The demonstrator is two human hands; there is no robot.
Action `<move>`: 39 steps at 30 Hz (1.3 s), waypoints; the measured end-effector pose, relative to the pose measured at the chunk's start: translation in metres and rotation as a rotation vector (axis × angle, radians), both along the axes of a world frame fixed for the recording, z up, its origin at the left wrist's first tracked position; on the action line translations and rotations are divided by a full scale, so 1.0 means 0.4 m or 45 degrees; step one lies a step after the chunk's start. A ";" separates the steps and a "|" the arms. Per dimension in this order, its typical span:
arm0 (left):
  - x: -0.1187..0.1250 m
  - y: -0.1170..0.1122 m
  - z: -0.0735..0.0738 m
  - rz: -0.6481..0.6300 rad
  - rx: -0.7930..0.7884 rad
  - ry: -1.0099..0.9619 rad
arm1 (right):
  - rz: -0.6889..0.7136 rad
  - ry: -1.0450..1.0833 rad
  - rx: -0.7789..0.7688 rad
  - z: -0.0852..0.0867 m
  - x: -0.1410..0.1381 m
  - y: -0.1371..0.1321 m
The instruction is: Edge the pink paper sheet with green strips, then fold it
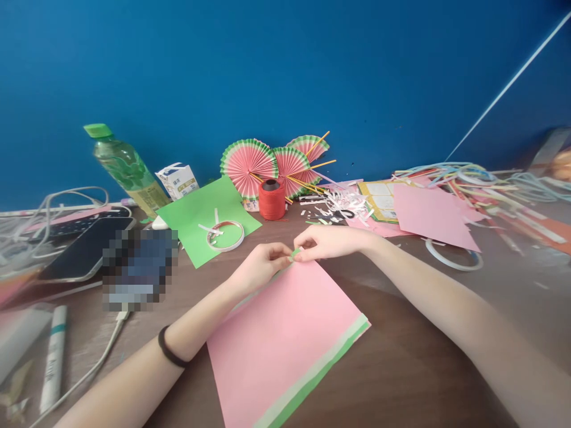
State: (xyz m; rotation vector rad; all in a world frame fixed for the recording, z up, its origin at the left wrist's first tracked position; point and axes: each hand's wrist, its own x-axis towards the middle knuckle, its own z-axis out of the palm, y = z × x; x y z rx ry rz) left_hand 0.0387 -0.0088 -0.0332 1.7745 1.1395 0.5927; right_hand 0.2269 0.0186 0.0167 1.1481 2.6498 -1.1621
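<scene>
A large pink paper sheet (pixel 281 333) lies on the table in front of me, with pale green and green strips along its lower right edge. A green strip also shows along its upper left edge, partly behind my left forearm. My left hand (pixel 263 264) pinches this edge near the sheet's far corner. Right beside it, my right hand (pixel 319 242) grips the green tip of the same corner between thumb and fingers. Beyond the hands stand a red thread spool (pixel 272 201) and several pleated watermelon-coloured paper fans (pixel 248 166) on sticks.
A tape roll (pixel 241 238) rests on a green paper sheet (pixel 196 220) at left. Behind it are a bottle (pixel 127 169) and a small carton (pixel 177 180). Phones (pixel 87 248), a cable and a marker (pixel 54 356) lie left; paper scraps (pixel 343 202) and pink papers (pixel 432 214) right.
</scene>
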 end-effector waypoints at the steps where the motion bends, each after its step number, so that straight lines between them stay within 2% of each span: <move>1: 0.001 0.000 0.000 0.005 -0.005 0.003 | -0.006 -0.007 0.037 -0.002 -0.003 -0.001; 5: 0.004 0.002 0.001 0.029 -0.051 -0.022 | -0.012 -0.022 0.153 -0.007 -0.010 -0.003; 11: 0.004 0.004 0.006 0.028 -0.084 -0.121 | -0.022 -0.019 0.194 -0.013 -0.012 -0.001; 16: -0.002 0.004 0.028 0.149 -0.143 -0.203 | -0.065 -0.024 0.212 -0.023 -0.008 0.008; 24: -0.012 0.004 0.046 0.074 -0.051 0.063 | -0.136 -0.028 0.239 -0.024 0.001 0.016; 30: -0.013 0.009 0.042 0.196 -0.055 0.082 | -0.173 -0.085 0.250 -0.022 0.006 0.019; 35: -0.010 -0.002 0.055 0.120 -0.084 0.173 | -0.203 -0.092 0.263 -0.019 0.006 0.018; 39: -0.004 -0.008 0.059 0.132 -0.110 0.157 | -0.209 -0.082 0.258 -0.022 0.006 0.019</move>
